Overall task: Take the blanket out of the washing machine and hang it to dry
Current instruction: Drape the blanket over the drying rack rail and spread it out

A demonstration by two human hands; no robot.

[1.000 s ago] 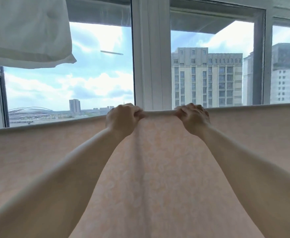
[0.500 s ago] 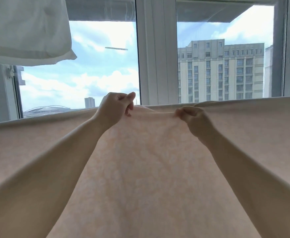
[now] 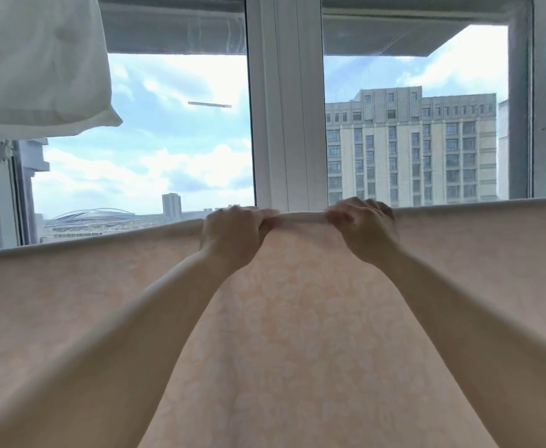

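A pale peach blanket with a faint floral pattern hangs spread across the whole width of the view, its top edge running level in front of the window. My left hand grips that top edge just left of the centre, fingers curled over it. My right hand grips the same edge a short way to the right. Between the two hands the edge is pulled taut into a rolled strip. Whatever bears the blanket is hidden under the fabric.
A white cloth hangs at the upper left above the blanket. Behind stands a large window with a thick white frame post in the middle. Outside are sky and tall buildings.
Half a second ago my left hand was loose on the edge with a slack fold between the hands; now both hands grip the edge and it is stretched straight and level.
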